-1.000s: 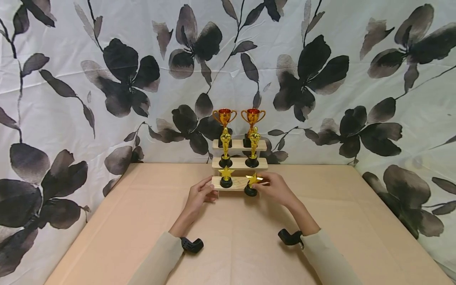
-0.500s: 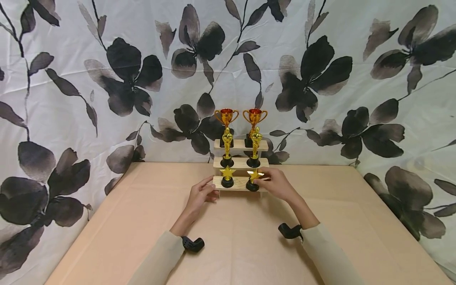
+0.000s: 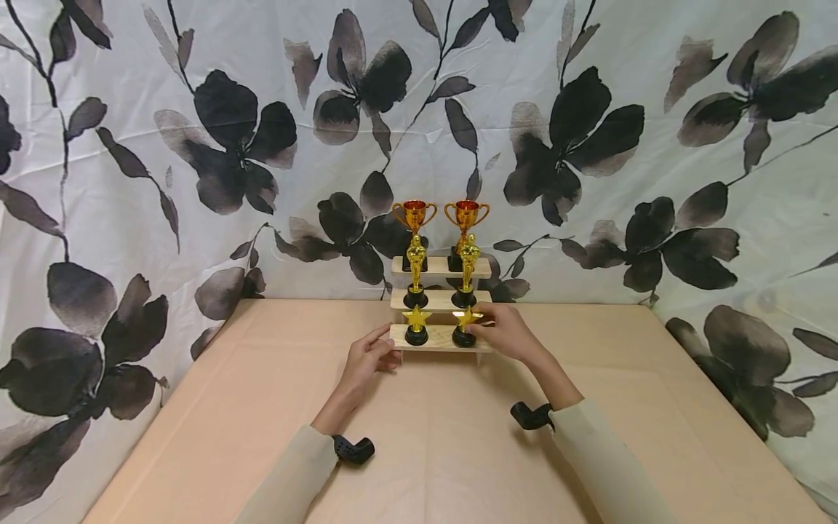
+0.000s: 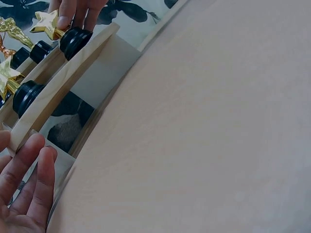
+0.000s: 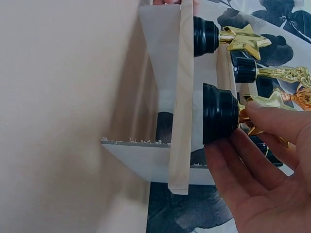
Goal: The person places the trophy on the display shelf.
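A three-tier wooden display stand [image 3: 439,335] with white side panels faces me, a pair of trophies on each tier. My left hand [image 3: 365,359] grips the left end of its lowest board, thumb above and fingers below in the left wrist view. At that board's right end, my right hand [image 3: 512,336] pinches a gold star trophy [image 5: 218,115] by its star and stem. Its black base is upright, with a thin gap to the board showing in the right wrist view. A matching star trophy [image 3: 415,335] stands on the board's left side.
On the middle tier are two gold figure trophies [image 3: 415,268], and two orange-gold cup trophies [image 3: 414,212] stand on top. The tan-covered table [image 3: 419,444] extends in front. A floral cloth [image 3: 458,65] hangs behind the stand.
My right hand has brought the star trophy up and back from the lowest board's front edge and straightened it from a tilt. My left hand stays on the stand.
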Available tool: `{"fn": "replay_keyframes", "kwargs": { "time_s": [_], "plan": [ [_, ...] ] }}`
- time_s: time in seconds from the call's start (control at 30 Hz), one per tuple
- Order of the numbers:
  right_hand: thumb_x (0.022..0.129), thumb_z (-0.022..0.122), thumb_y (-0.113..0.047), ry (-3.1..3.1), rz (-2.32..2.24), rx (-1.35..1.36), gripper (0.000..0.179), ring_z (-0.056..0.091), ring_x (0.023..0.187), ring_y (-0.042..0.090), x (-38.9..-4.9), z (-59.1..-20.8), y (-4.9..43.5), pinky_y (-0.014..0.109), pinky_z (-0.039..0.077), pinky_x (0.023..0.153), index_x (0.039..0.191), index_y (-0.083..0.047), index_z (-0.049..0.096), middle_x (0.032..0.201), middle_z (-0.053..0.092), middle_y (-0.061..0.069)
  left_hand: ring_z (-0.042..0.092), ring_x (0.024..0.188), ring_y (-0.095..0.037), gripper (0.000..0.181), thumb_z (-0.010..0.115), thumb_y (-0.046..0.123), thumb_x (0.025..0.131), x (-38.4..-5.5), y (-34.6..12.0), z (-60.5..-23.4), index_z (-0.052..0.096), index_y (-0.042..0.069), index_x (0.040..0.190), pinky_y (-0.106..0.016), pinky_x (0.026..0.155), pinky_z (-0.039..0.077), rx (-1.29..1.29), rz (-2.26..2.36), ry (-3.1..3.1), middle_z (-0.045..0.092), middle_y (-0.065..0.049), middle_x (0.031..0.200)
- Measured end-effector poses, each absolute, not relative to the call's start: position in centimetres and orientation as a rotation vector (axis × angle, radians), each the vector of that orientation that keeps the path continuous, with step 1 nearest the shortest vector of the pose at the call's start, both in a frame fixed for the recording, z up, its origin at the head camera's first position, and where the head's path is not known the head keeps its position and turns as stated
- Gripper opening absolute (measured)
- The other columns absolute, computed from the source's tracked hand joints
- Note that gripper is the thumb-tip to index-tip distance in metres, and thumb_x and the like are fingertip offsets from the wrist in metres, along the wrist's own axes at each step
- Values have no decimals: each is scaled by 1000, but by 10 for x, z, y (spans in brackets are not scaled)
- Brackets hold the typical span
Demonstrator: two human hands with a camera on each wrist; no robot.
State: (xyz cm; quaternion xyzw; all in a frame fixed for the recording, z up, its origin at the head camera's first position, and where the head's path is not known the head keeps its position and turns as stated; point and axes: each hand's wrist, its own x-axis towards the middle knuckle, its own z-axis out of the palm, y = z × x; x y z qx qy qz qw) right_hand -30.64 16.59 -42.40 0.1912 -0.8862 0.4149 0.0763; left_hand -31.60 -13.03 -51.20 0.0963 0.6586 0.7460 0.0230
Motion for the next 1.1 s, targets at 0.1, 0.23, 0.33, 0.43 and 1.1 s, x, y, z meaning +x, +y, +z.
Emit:
{"fn": "replay_keyframes", "kwargs": {
  "time_s": [0.1, 0.23, 0.33, 0.43, 1.1],
  "plan": [
    [93, 74, -5, -2661, 1240, 565, 23, 74, 103, 36, -309, -425, 167, 47, 64, 91, 113, 5, 72, 109, 74, 21, 74, 74, -15, 52, 60, 8, 102, -316, -131, -512, 48, 4, 153, -28, 63, 65, 302, 2310, 2034, 74, -3, 83],
    [93, 75, -6, -2664, 1226, 556, 23, 74, 102, 35, -312, -428, 168, 46, 64, 90, 113, 5, 72, 108, 74, 21, 73, 73, -15, 52, 60, 9, 103, -317, -131, -512, 47, 2, 153, -28, 63, 64, 311, 2307, 2033, 73, -3, 83],
    [93, 75, -6, -2667, 1225, 555, 23, 74, 101, 34, -313, -429, 169, 46, 64, 90, 113, 4, 72, 108, 74, 20, 73, 72, -15, 53, 61, 9, 103, -317, -131, -511, 47, 1, 153, -28, 62, 64, 308, 2306, 2036, 73, -4, 83],
    [92, 75, -5, -2667, 1235, 551, 23, 74, 101, 34, -313, -429, 169, 46, 64, 90, 113, 5, 73, 108, 73, 20, 73, 72, -16, 52, 61, 9, 103, -316, -131, -510, 48, 2, 153, -28, 62, 64, 308, 2307, 2036, 73, -4, 83],
    [92, 74, -3, -2692, 1284, 547, 22, 73, 104, 37, -315, -432, 170, 47, 64, 92, 113, 4, 71, 111, 72, 21, 74, 74, -17, 51, 60, 11, 103, -318, -132, -511, 49, 5, 153, -29, 64, 65, 291, 2295, 2042, 75, -8, 86]
  ]
}}
